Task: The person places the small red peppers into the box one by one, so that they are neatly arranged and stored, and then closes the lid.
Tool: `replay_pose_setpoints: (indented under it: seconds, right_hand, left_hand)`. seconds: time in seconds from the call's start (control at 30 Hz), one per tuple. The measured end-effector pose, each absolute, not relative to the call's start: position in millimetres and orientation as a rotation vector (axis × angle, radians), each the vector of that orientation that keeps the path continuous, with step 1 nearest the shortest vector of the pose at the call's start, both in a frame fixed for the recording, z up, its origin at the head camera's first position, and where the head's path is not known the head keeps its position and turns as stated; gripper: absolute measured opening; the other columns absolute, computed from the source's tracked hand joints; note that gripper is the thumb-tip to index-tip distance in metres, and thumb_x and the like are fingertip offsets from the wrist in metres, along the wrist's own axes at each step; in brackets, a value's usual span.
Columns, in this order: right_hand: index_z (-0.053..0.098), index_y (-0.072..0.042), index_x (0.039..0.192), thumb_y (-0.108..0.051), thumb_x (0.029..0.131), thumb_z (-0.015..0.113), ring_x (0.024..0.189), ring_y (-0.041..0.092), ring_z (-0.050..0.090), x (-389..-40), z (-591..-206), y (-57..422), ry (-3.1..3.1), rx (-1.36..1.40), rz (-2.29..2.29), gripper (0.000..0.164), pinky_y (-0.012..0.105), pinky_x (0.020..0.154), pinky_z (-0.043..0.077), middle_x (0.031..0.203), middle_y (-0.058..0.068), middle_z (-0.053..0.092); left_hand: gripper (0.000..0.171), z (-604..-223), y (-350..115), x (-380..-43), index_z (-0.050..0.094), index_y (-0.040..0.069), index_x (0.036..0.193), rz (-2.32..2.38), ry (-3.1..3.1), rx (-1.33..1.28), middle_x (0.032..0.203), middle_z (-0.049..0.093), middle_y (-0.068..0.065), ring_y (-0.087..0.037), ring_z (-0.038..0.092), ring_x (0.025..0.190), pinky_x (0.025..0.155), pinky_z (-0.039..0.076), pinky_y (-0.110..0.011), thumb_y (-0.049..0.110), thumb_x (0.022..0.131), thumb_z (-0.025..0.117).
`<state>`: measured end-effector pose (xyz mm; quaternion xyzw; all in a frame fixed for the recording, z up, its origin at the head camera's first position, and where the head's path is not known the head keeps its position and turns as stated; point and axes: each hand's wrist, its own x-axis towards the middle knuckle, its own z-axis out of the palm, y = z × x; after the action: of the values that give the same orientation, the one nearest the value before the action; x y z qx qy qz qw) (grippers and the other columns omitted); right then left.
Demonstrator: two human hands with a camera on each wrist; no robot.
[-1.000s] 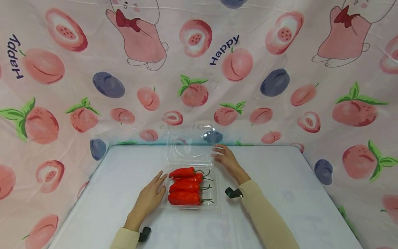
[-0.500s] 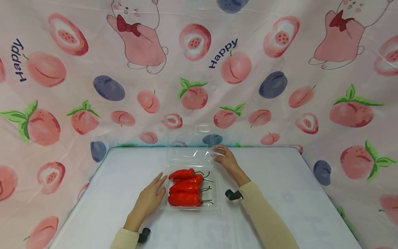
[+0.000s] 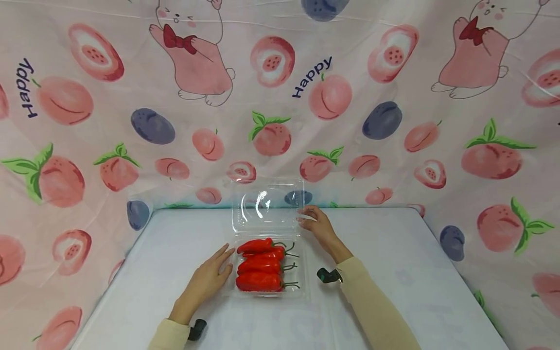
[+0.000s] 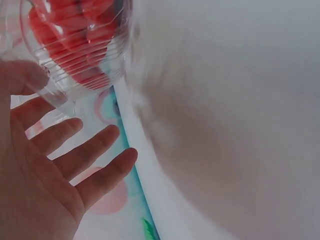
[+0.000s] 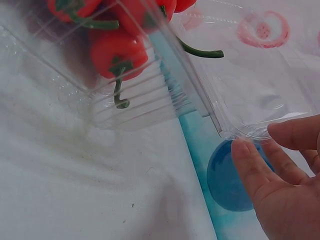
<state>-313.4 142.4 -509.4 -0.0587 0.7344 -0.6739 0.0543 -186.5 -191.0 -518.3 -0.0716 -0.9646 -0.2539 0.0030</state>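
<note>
A clear plastic clamshell container (image 3: pixel 305 272) sits on the table, its hinged lid (image 3: pixel 267 224) raised at the back. Inside, several long red peppers (image 3: pixel 260 265) lie stacked in a row, green stems to the right. My right hand (image 3: pixel 321 228) pinches the lid's right edge; in the right wrist view, thumb and fingertips (image 5: pixel 241 148) meet at the rim near the hinge. My left hand (image 3: pixel 207 277) is at the container's left side, fingers extended. Seen in the left wrist view, the thumb (image 4: pixel 27 77) and index finger lie at the clear rim, the other fingers (image 4: pixel 95 145) spread apart.
A white cloth covers the table (image 3: pixel 372 301). Behind it hangs a pink curtain (image 3: pixel 245 112) printed with peaches and cartoon animals. A small dark wrist camera (image 3: pixel 329 275) is on the right wrist, another (image 3: pixel 198 330) on the left.
The lid's tilt has shifted slightly, its highlights moving and its left edge now a little further left. My left wrist has drifted slightly left. The peppers stay in place.
</note>
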Motion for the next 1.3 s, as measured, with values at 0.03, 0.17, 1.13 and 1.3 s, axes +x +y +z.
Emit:
replay_pose_setpoints:
  seconds: [0.03, 0.17, 1.13, 1.3]
  right_hand:
    - [0.05, -0.006, 0.123, -0.003, 0.094, 0.057, 0.124, 0.03, 0.061, -313.0, -509.3, 142.5, 2.232, -0.184, -2.047, 0.03, 0.034, 0.101, 0.054, 0.141, 0.016, 0.056]
    - [0.049, -0.002, 0.123, -0.001, 0.094, 0.056, 0.125, 0.033, 0.06, -310.9, -508.4, 143.0, 2.227, -0.201, -2.052, 0.03, 0.034, 0.1, 0.054, 0.141, 0.017, 0.055]
    - [0.051, 0.007, 0.111, 0.01, 0.09, 0.056, 0.122, 0.032, 0.063, -306.1, -505.5, 142.6, 2.224, -0.331, -2.138, 0.021, 0.026, 0.094, 0.056, 0.138, 0.026, 0.055]
    - [0.049, 0.011, 0.112, 0.012, 0.09, 0.054, 0.128, 0.038, 0.056, -305.7, -503.6, 141.0, 2.186, -0.316, -2.148, 0.022, 0.041, 0.103, 0.052, 0.139, 0.025, 0.055]
  left_hand:
    - [0.053, -517.6, -191.7, -187.2, 0.048, 0.022, 0.146, -0.797, -3.019, -0.226, 0.157, 0.04, -0.005, -0.034, 0.049, 0.137, 0.105, 0.045, -0.059, 0.031, 0.095, 0.06]
    - [0.053, -515.0, -195.2, -192.6, 0.048, 0.02, 0.146, -0.79, -2.974, -0.237, 0.156, 0.041, -0.006, -0.035, 0.047, 0.138, 0.106, 0.044, -0.058, 0.03, 0.095, 0.06]
    - [0.063, -481.3, -197.1, -252.9, 0.024, 0.016, 0.156, -1.35, -2.633, -0.196, 0.155, 0.037, -0.022, -0.042, 0.038, 0.142, 0.115, 0.033, -0.06, 0.03, 0.101, 0.052]
    - [0.063, -477.2, -192.2, -259.0, 0.023, 0.011, 0.156, -1.464, -2.566, -0.209, 0.158, 0.032, -0.019, -0.039, 0.037, 0.144, 0.117, 0.032, -0.056, 0.028, 0.101, 0.051]
